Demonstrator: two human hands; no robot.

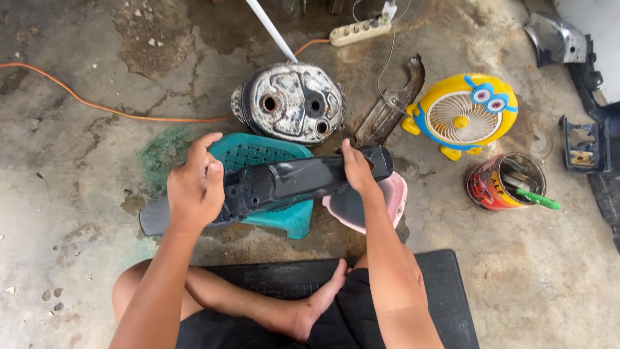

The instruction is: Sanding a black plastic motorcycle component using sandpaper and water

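Long black plastic panel (284, 184) held crosswise over a teal stool (258, 155).
Left hand (194, 190) curled closed around panel's left part; right hand (356, 169) clamped on its right end, above pink basin (394, 194).

The floor (77, 213) is bare, stained concrete, cracked and damp-looking in patches, lit by even daylight. An orange cable (97, 106) snakes across it toward a white power strip (357, 31) at the top edge. A pale strip at the upper right corner may be a wall (597, 39).
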